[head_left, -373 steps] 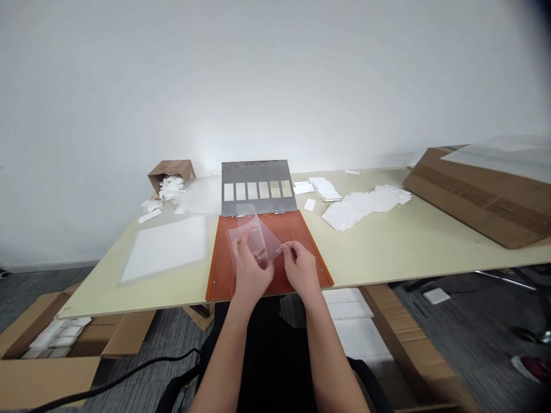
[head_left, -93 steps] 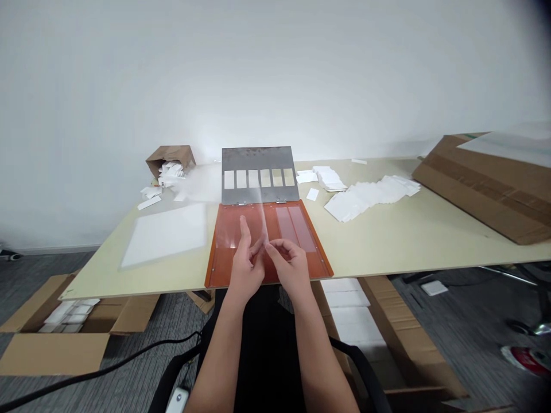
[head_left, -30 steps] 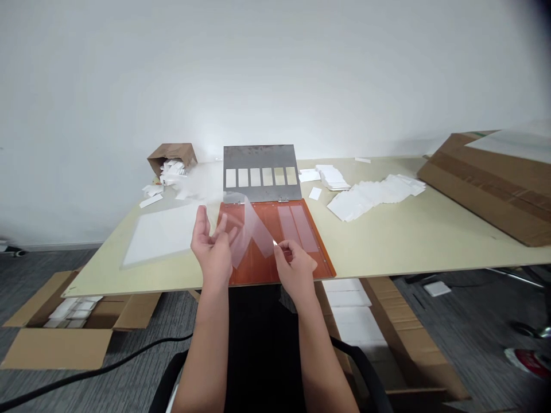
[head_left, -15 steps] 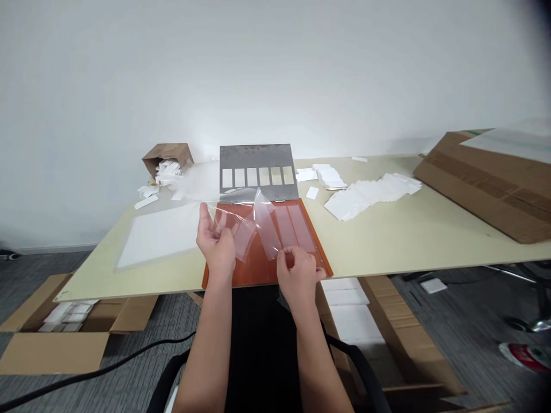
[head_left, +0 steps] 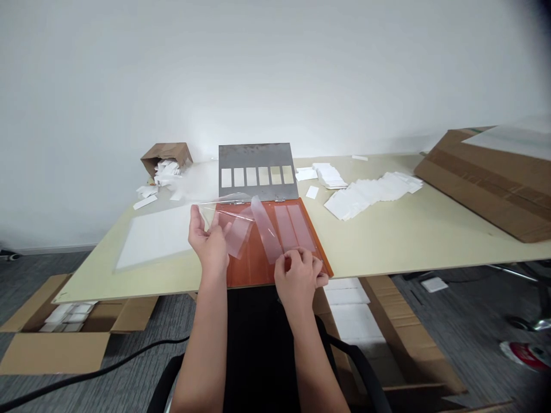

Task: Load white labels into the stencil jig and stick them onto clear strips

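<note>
An orange-brown board [head_left: 252, 265] lies at the table's near edge, with a grey metal stencil plate [head_left: 255, 171] with several rectangular windows hinged up behind it. Two translucent strips [head_left: 294, 228] lie flat on the board's right side. My right hand [head_left: 298, 276] pinches the near end of a third translucent strip [head_left: 266, 235] that curves up off the board. My left hand [head_left: 208, 241] is raised over the board's left edge, palm up, with a thin clear film [head_left: 228, 221] hanging from its fingers.
A frosted sheet stack [head_left: 157, 236] lies left of the board. A tipped paper bag [head_left: 166, 159] spills white slips at the back left. White cards [head_left: 370, 195] spread to the right, and a large cardboard box [head_left: 491, 183] sits far right. Open cartons [head_left: 55, 338] stand on the floor.
The clear film has come apart from the strip: my left hand drew it left and up, while my right hand lowered the strip's near end toward the board beside the two laid strips.
</note>
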{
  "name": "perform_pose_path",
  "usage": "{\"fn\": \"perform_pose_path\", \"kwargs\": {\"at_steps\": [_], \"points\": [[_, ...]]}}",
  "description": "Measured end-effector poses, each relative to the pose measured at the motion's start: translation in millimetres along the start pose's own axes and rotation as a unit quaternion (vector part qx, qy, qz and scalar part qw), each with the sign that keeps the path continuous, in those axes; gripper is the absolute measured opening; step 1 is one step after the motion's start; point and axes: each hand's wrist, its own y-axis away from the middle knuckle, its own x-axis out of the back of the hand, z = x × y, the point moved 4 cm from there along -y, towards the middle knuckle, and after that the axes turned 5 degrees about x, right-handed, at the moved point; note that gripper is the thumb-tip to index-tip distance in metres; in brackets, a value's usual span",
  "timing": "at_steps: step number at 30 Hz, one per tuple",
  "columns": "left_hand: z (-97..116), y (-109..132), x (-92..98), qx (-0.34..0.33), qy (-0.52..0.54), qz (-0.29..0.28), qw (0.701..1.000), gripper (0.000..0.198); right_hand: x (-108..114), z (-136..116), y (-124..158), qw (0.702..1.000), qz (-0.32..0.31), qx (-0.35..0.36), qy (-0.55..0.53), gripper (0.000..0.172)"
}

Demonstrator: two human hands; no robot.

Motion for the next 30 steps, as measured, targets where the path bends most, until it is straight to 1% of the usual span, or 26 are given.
{"fn": "perform_pose_path", "kwargs": {"at_steps": [6,9,11,15,18,23,27,30], "points": [[2.5,-1.8,-1.0,-0.014,-0.010,0.010,1.000,0.083,-1.0,-0.2,4.1,0.998,0.021,0.013,0.061,0.018],[3.1,0.6,-0.1,-0.023,-0.014,0.017,1.000,0.082,-0.6,-1.1,6.0,0.997,0.034,0.019,0.063,0.016],[1.9,2.6,2.0,-0.022,-0.019,0.015,0.999,0.081,-1.0,-1.5,6.7,0.997,0.036,0.030,0.056,0.019],[-2.9,5.0,8.2,-0.006,-0.022,0.008,1.000,0.081,-3.3,-2.7,7.9,0.996,0.021,0.071,0.046,0.026],[-3.1,6.3,11.2,-0.012,-0.025,0.007,1.000,0.082,-4.6,-2.7,9.0,0.996,0.015,0.076,0.045,0.026],[4.3,12.6,12.2,-0.031,-0.025,-0.015,0.999,0.083,-6.8,-5.5,7.0,0.995,0.015,0.083,0.058,0.025],[11.5,19.7,14.5,-0.031,-0.019,-0.035,0.999,0.086,-7.0,-9.6,1.4,0.992,-0.005,0.104,0.074,0.028],[16.6,23.6,17.5,-0.046,-0.022,-0.040,0.998,0.085,-6.6,-11.3,-1.2,0.991,-0.020,0.105,0.077,0.029]]}}
